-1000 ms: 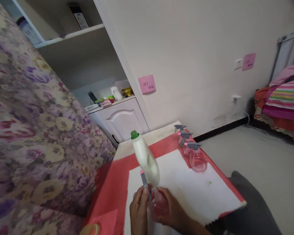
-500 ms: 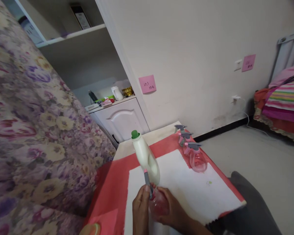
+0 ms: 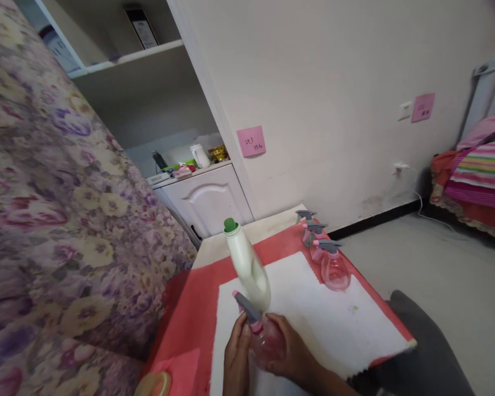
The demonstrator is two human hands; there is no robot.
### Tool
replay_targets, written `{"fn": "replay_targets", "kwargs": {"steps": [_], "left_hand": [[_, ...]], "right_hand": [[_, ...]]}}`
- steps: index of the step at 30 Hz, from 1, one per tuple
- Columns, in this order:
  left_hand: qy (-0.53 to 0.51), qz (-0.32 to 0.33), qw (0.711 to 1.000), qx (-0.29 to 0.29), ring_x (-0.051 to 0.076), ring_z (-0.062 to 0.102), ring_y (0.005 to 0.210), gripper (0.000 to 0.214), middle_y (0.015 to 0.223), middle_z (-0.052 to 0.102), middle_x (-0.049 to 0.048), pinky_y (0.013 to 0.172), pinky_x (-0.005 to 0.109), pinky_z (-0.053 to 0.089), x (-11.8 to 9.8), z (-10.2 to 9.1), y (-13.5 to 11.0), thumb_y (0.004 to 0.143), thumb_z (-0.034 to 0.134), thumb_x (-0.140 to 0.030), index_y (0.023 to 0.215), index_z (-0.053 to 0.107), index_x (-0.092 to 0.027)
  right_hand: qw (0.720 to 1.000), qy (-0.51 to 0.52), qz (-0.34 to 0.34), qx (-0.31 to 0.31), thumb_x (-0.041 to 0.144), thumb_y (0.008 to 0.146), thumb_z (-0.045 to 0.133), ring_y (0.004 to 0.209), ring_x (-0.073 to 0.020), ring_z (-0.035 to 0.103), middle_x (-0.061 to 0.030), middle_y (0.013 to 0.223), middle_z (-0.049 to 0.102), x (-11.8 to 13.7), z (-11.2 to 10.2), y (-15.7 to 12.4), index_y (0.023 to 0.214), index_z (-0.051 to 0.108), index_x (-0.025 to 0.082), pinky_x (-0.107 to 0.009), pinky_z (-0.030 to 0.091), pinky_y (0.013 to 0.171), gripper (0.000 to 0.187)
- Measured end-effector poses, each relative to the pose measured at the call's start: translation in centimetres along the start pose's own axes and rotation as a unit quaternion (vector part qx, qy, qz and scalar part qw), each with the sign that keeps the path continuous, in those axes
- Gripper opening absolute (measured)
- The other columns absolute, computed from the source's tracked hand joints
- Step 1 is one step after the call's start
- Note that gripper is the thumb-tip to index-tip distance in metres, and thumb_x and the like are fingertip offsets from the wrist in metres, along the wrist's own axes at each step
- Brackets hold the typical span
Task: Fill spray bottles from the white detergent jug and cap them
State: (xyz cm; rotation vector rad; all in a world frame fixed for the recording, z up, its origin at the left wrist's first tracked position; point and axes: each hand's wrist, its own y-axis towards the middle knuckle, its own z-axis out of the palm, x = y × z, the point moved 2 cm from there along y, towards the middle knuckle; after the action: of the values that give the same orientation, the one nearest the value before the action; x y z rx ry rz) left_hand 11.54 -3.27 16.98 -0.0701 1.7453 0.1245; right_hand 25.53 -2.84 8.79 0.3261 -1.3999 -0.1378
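Note:
A clear pink spray bottle [image 3: 268, 342] with a grey and pink trigger head is between my two hands, low in the view. My right hand [image 3: 293, 352] wraps round the bottle's right side. My left hand [image 3: 237, 345] is closed at the left, its fingertips by the pink collar and trigger; part of its grip is hidden. Just behind stands a pale green jug [image 3: 249, 269] with a green cap, upright on the table.
Several similar spray bottles [image 3: 335, 272] line the table's right edge. White paper [image 3: 313, 324] lies over a red cloth [image 3: 190, 308]. A round container [image 3: 153, 384] sits at the lower left. A floral curtain [image 3: 78, 220] hangs left; a grey rounded object [image 3: 424, 335] is at right.
The spray head has turned, so its nozzle now points up and left instead of nearly straight away from me. Both hands stay around the bottle. The view has shifted slightly.

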Motion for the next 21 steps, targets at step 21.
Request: {"fn": "replay_targets", "kwargs": {"steps": [21], "left_hand": [[0.016,0.021,0.995,0.092,0.029,0.059,0.122,0.049,0.127,0.069,0.0074,0.108,0.039,0.042,1.4,-0.4,0.6,0.08,0.066,-0.049,0.12,0.065,-0.021]], "right_hand": [[0.998,0.035,-0.031,0.03,0.017,0.06,0.079,0.132,-0.0309,0.05,-0.0116,0.14,0.054,-1.1,0.5,-0.2,0.134,0.045,0.027,-0.045,0.041,0.111,0.082]]}}
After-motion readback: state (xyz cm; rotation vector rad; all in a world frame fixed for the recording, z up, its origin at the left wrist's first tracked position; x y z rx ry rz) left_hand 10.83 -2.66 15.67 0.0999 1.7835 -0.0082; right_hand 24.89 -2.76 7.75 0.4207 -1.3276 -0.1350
